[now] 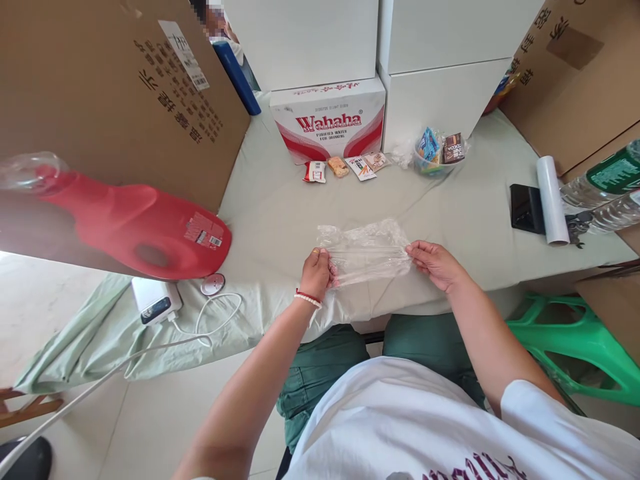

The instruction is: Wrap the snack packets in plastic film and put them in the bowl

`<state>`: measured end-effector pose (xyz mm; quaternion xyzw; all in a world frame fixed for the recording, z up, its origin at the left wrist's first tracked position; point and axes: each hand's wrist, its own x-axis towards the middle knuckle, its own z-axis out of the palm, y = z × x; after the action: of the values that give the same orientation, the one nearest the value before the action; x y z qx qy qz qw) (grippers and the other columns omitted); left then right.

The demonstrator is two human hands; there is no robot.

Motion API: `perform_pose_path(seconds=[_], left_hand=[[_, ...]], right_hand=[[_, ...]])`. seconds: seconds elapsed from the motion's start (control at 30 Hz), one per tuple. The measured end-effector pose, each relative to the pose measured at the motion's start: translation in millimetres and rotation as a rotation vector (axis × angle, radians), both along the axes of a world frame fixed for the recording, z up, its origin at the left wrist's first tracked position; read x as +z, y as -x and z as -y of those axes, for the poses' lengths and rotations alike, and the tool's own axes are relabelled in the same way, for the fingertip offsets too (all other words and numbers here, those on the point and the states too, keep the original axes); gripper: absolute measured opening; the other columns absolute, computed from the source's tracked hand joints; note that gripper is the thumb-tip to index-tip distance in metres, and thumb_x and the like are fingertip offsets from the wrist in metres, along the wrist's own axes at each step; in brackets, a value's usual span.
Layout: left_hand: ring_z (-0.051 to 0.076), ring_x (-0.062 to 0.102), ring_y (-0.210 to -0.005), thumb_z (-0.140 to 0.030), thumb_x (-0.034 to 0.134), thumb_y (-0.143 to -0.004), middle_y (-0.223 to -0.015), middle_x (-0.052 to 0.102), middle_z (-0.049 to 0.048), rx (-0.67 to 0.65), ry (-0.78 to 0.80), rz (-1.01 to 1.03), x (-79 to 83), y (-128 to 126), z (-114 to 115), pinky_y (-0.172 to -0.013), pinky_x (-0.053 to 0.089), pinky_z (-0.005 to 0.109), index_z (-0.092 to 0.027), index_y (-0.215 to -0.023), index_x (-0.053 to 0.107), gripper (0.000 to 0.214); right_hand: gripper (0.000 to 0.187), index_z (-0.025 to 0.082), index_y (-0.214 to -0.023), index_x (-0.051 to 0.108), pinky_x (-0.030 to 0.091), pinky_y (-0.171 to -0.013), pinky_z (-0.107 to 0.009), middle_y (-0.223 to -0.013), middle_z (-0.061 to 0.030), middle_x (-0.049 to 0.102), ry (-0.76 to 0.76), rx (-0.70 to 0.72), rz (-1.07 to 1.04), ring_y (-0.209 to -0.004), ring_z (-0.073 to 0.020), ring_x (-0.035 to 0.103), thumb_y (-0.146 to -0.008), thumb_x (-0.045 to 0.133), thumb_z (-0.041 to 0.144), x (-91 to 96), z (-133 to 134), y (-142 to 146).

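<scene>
A clear plastic bag (370, 253) is stretched between my two hands, just above the front of the cloth-covered table (270, 227). My left hand (317, 272) pinches its left end; a bracelet circles that wrist. At the bag's right end, my right hand (434, 263) grips the plastic between thumb and fingers. Pinkish-red print shows on the bag beside my left fingers. Farther back lie several small snack packets: a red and white one (315, 172), an orange-brown one (338, 167) and a white one (361, 168).
Behind the packets stands a Wahaha water carton (327, 123). A bowl of packets (434, 167) sits right of it. At left are a red jug (150, 230) and a white power bank (155, 303); at right, a plastic roll (553, 200), a black box (527, 208) and a green stool (575, 340).
</scene>
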<state>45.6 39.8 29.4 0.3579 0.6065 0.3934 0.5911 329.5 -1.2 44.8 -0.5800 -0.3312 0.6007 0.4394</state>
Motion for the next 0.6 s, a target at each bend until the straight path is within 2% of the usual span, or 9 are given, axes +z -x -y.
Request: perform_pose_path(seconds=[0.1, 0.2, 0.3, 0.4, 0.43, 0.5, 0.6], left_hand=[[0.010, 0.039, -0.033, -0.053, 0.061, -0.093, -0.050, 0.050, -0.0075, 0.010, 0.065, 0.025, -5.8, 3, -7, -0.037, 0.027, 0.023, -0.026, -0.083, 0.048, 0.031], [0.010, 0.040, -0.033, -0.052, 0.062, -0.090, -0.049, 0.051, -0.0060, -0.010, 0.135, 0.075, -9.8, 2, -13, -0.036, 0.024, 0.022, -0.024, -0.083, 0.049, 0.031], [0.007, 0.036, -0.033, -0.053, 0.065, -0.087, -0.050, 0.050, -0.0063, -0.031, 0.174, 0.130, -11.2, 0, -15, -0.036, 0.024, 0.020, -0.023, -0.082, 0.050, 0.034], [0.007, 0.037, -0.034, -0.054, 0.065, -0.087, -0.051, 0.050, -0.0065, -0.033, 0.179, 0.153, -10.1, -2, -15, -0.037, 0.027, 0.019, -0.023, -0.083, 0.050, 0.035], [0.007, 0.039, -0.035, -0.055, 0.064, -0.088, -0.052, 0.051, -0.0061, -0.030, 0.176, 0.148, -9.2, -1, -16, -0.037, 0.027, 0.019, -0.023, -0.084, 0.049, 0.035], [0.009, 0.046, -0.036, -0.055, 0.062, -0.089, -0.054, 0.055, -0.0047, -0.026, 0.166, 0.124, -6.6, 3, -17, -0.037, 0.027, 0.019, -0.024, -0.086, 0.048, 0.034], [0.013, 0.057, -0.041, -0.055, 0.061, -0.091, -0.059, 0.061, -0.0020, -0.036, 0.154, 0.075, -3.4, 9, -19, -0.038, 0.028, 0.019, -0.024, -0.087, 0.047, 0.034]], right_hand=[[0.049, 0.021, -0.075, 0.069, 0.038, -0.061, -0.024, -0.073, 0.0020, 0.061, -0.103, -0.059, 0.020, -0.068, -0.0115, 0.049, -0.058, 0.094, 0.060, 0.1, -10, -3], [0.050, 0.024, -0.081, 0.069, 0.050, -0.078, -0.027, -0.098, -0.0025, 0.071, -0.198, -0.110, -0.031, -0.095, -0.0181, 0.063, -0.064, 0.089, 0.066, 2.9, -14, 3], [0.059, 0.028, -0.107, 0.069, 0.056, -0.087, -0.035, -0.117, -0.0061, 0.073, -0.153, -0.025, -0.222, -0.109, -0.0232, 0.068, -0.067, 0.087, 0.067, 5.0, -13, 15], [0.077, 0.029, -0.125, 0.064, 0.057, -0.075, -0.034, -0.102, -0.0041, 0.074, -0.003, 0.086, -0.284, -0.089, -0.0207, 0.071, -0.058, 0.099, 0.045, 2.3, -12, 27], [0.076, 0.027, -0.123, 0.065, 0.055, -0.068, -0.030, -0.093, -0.0017, 0.073, 0.034, 0.096, -0.286, -0.077, -0.0171, 0.068, -0.056, 0.100, 0.038, 0.8, -12, 29], [0.065, 0.022, -0.110, 0.069, 0.044, -0.053, -0.023, -0.076, 0.0036, 0.065, 0.062, 0.066, -0.310, -0.058, -0.0088, 0.053, -0.054, 0.101, 0.031, -1.8, -13, 27], [0.053, 0.019, -0.092, 0.069, 0.028, -0.044, -0.018, -0.064, 0.0085, 0.051, 0.048, -0.030, -0.359, -0.050, -0.0031, 0.036, -0.052, 0.102, 0.029, -2.5, -14, 15]])
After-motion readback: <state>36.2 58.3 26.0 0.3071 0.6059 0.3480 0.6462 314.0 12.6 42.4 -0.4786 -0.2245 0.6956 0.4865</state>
